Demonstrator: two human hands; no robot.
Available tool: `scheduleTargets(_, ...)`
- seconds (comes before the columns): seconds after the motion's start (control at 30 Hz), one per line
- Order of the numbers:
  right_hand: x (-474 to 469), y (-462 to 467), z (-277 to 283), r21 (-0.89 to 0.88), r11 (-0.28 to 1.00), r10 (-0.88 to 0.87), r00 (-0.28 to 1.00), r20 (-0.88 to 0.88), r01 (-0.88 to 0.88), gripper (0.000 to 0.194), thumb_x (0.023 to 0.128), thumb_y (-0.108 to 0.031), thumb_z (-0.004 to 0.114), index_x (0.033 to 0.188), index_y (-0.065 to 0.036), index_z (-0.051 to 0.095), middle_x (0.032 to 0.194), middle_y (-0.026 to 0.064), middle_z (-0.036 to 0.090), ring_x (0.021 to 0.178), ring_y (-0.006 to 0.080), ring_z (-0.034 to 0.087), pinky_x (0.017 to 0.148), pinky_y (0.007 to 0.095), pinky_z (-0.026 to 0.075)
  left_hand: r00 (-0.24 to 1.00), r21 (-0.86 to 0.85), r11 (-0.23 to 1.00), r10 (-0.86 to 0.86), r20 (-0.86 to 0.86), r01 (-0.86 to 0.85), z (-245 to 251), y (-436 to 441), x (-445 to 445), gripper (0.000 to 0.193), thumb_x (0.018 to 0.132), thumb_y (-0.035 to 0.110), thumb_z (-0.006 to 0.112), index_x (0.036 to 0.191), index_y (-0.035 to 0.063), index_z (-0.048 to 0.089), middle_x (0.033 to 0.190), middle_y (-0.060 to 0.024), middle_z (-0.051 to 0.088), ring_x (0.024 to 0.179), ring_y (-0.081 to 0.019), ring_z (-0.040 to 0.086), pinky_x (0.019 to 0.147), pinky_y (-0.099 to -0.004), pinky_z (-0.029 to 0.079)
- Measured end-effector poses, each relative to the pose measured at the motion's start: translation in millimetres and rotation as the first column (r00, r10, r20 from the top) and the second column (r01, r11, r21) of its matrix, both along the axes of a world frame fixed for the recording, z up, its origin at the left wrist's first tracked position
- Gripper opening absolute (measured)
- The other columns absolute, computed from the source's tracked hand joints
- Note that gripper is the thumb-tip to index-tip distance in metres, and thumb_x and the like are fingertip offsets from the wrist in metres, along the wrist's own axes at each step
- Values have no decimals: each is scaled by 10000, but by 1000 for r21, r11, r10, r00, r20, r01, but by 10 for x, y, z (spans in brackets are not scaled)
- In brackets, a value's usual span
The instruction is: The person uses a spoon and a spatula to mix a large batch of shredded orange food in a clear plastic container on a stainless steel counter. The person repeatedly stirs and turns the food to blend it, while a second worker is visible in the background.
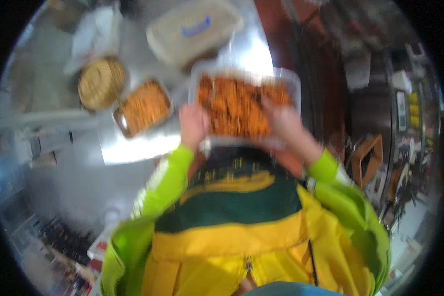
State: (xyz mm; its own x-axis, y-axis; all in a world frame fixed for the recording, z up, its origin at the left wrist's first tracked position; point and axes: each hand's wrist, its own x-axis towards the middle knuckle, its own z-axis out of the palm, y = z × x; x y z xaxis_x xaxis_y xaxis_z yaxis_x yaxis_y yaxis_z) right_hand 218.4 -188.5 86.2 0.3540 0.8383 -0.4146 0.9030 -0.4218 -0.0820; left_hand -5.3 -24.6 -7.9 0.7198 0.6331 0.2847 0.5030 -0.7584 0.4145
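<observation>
Right before me is a large translucent plastic container (281, 74) filled with orange-brown food pieces (236, 107), blurred, so their exact kind is unclear. My left hand (193, 124) grips its left wall near the front corner. Over the right side of the container lies my right hand (285, 122), thumb side above the food; its other fingers are hidden, and whether they grip the wall or the food cannot be told. Left of the container, a smaller tray (170, 105) holds similar orange food (146, 107).
A round woven basket or lid (100, 83) sits beside the smaller tray on a shiny metal table (133, 151). Behind stands a pale lidded box (196, 29) with a blue mark. White bags (96, 33) lie far left. A brown open frame-like box (368, 161) is at right, near cluttered shelving.
</observation>
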Motion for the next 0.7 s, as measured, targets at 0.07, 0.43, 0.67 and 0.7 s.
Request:
scheduleTargets(0.07, -159, 13, 15, -138, 979, 164, 981, 105, -149, 575, 899, -252, 514, 1420, -62, 361, 983, 198, 661, 854, 326, 671, 731, 471, 535, 999, 43, 999, -15, -34, 16, 19, 20, -2, 164, 808, 180, 512, 778, 30, 572, 866, -178, 548, 852, -357, 490, 770, -517, 403)
scheduleTargets(0.43, -275, 49, 123, 40, 998, -45, 993, -114, 50, 358, 947, -279, 445, 1273, -145, 511, 834, 174, 672, 799, 361, 669, 661, 500, 522, 991, -43, 999, -25, 133, 31, 108, -37, -41, 117, 762, 157, 585, 702, 57, 591, 833, -109, 551, 854, -332, 499, 730, -469, 386)
scheduleTargets(0.67, -382, 191, 15, 28, 995, 94, 992, -87, -92, 415, 911, -204, 458, 1296, -52, 495, 857, 153, 685, 781, 331, 670, 636, 481, 528, 989, -5, 999, -33, 146, 34, 78, -28, -27, 124, 760, 156, 583, 669, 75, 602, 824, -97, 561, 853, -322, 512, 725, -467, 392)
scheduleTargets(0.7, -367, 224, -16, 33, 996, 91, 994, -69, -88, 413, 910, -195, 457, 1295, -52, 499, 858, 149, 686, 779, 325, 671, 632, 478, 529, 991, -17, 999, -25, 128, 27, 76, -30, -26, 121, 759, 155, 583, 670, 74, 603, 825, -97, 563, 854, -321, 513, 725, -467, 392)
